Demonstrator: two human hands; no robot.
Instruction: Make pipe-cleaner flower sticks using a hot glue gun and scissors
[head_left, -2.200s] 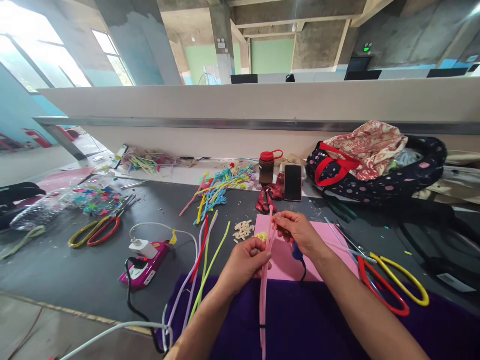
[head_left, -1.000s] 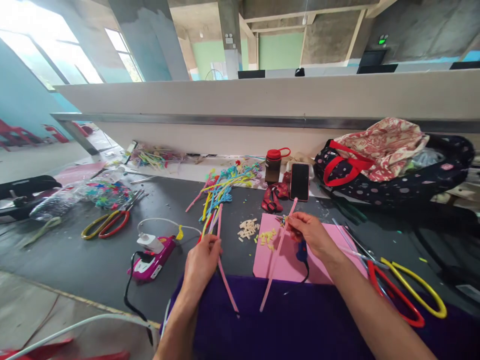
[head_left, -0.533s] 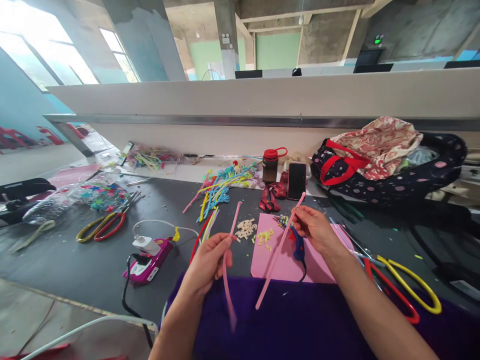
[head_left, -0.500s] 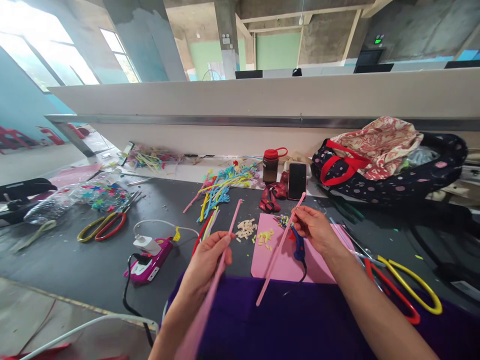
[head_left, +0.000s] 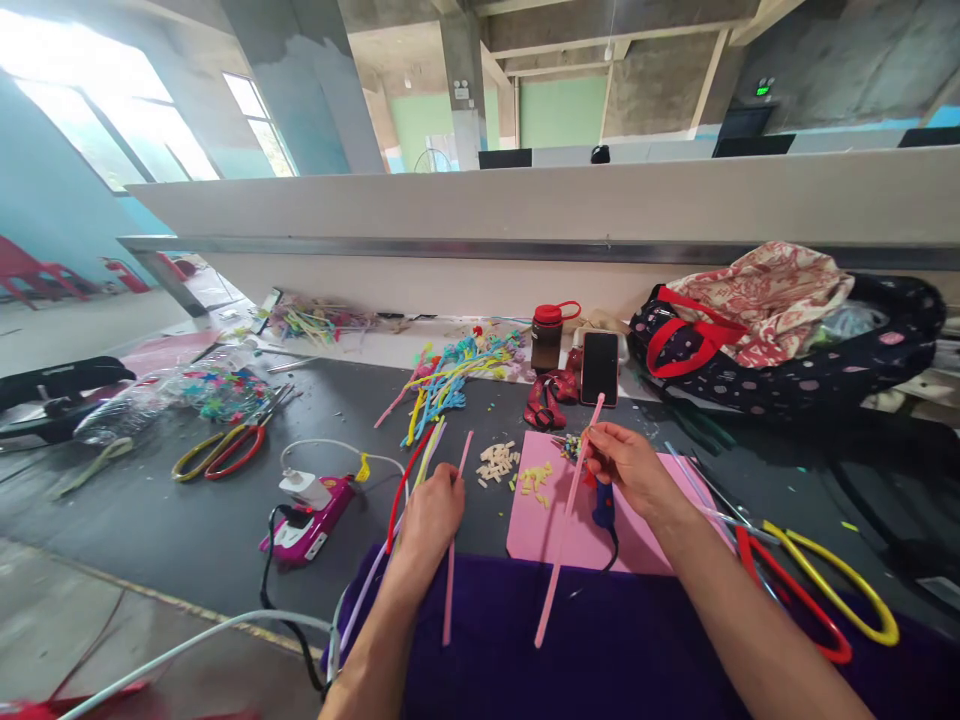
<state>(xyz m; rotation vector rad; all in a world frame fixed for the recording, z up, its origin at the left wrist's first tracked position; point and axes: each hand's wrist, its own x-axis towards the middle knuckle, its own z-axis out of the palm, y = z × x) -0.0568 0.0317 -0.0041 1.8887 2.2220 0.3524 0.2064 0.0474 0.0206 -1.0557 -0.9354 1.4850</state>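
Observation:
My right hand [head_left: 628, 468] pinches a long pink pipe cleaner [head_left: 568, 522] near its top, above the pink foam sheet [head_left: 577, 535]; the stem slants down toward the purple cloth [head_left: 592, 650]. My left hand [head_left: 431, 515] is closed on a second pink pipe cleaner [head_left: 453, 560], holding it low over the dark table, right beside several loose red, green and lilac stems [head_left: 409, 480]. A blue glue gun [head_left: 602, 505] lies under my right hand on the foam sheet.
A magenta glue gun with charger [head_left: 307, 515] lies to the left. Yellow and red loops [head_left: 817, 590] sit at right, another pair [head_left: 217, 455] at left. A phone [head_left: 600, 367], a red-lidded jar [head_left: 547, 337] and a dotted bag [head_left: 787, 340] line the back. Cut foam bits [head_left: 495, 462] lie by the sheet.
The two pink pipe cleaners were held together, then parted. My left hand has lowered its stem from a raised tilt down toward the table; my right hand stays put.

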